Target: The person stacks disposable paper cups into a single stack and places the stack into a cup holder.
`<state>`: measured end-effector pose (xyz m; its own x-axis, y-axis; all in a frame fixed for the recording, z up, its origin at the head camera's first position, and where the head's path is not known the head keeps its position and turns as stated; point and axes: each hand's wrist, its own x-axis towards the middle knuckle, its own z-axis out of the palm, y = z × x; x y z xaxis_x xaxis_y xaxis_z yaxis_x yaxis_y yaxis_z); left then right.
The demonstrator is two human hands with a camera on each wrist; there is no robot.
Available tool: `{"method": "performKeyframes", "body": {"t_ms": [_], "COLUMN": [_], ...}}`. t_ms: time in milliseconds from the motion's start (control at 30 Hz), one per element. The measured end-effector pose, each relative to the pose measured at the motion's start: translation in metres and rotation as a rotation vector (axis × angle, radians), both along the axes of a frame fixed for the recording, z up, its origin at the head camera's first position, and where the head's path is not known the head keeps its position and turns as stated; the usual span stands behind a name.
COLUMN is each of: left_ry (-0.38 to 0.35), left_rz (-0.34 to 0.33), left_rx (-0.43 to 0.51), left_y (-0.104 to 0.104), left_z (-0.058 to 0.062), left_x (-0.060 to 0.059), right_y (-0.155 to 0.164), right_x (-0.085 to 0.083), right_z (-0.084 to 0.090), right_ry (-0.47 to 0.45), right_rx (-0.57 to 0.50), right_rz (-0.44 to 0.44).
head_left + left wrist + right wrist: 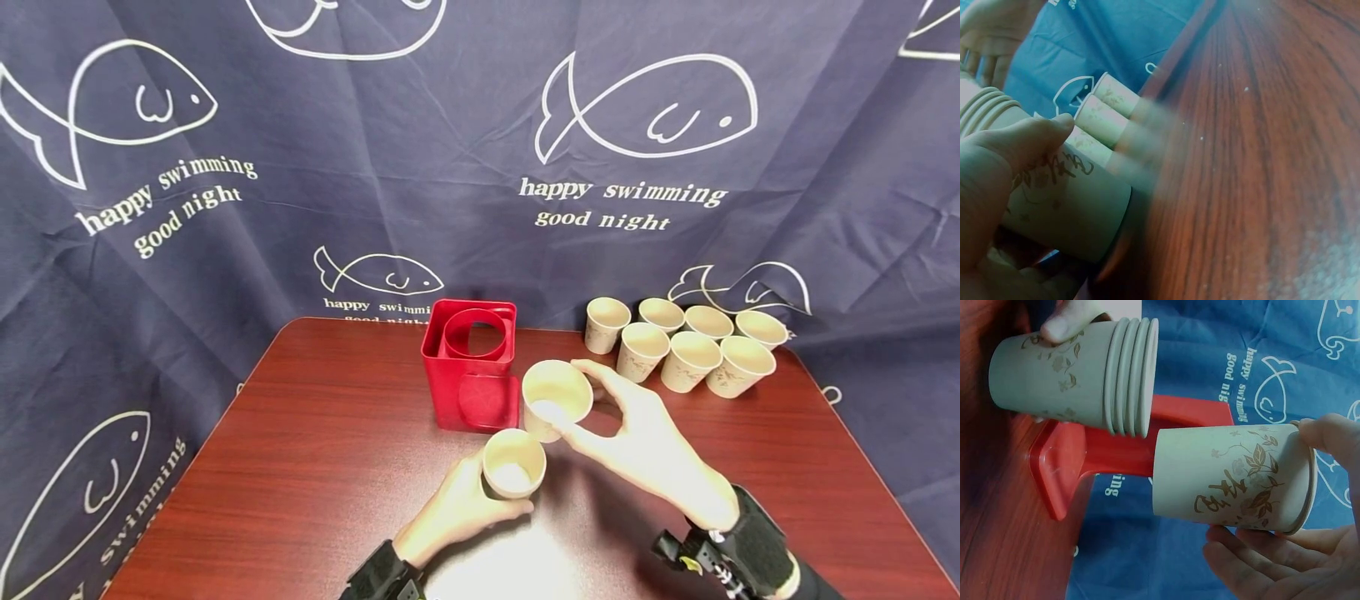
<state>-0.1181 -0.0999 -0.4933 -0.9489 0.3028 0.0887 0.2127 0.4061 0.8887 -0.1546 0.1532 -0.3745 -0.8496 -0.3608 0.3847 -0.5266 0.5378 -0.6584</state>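
A stack of nested paper cups (1079, 378) is held by my left hand (457, 506), its thumb along the outside; several rims show in the right wrist view. My right hand (654, 437) grips another paper cup (1232, 478) near its rim, between thumb and fingers. This cup, cream with a brown leaf print, is slightly above and to the right of the stack, mouth up in the head view. Just behind both cups stands a red plastic holder (447, 392) with a round opening on top. Its lower front is partly hidden by the cups.
At the back right of the brown table (330, 417), several paper cups (691, 360) stand upright in two rows. A dark blue cloth (465, 150) with white fish prints hangs behind the table.
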Motion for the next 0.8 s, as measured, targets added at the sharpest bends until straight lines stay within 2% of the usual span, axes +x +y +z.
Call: {"method": "performKeyframes", "body": {"t_ms": [333, 800], "left_ry": [0.005, 0.059], "left_rz": [-0.010, -0.004], "left_rx": [0.006, -0.035], "left_y": [0.000, 0.001], "left_z": [-0.002, -0.004], "left_x": [-0.001, -0.002], "right_y": [-0.008, -0.021], "right_x": [0.003, 0.009], "right_z": [0.002, 0.003], "right_ry": [-0.034, -0.078], "right_rx": [-0.033, -0.053], "right_rz": [0.071, 0.147]}}
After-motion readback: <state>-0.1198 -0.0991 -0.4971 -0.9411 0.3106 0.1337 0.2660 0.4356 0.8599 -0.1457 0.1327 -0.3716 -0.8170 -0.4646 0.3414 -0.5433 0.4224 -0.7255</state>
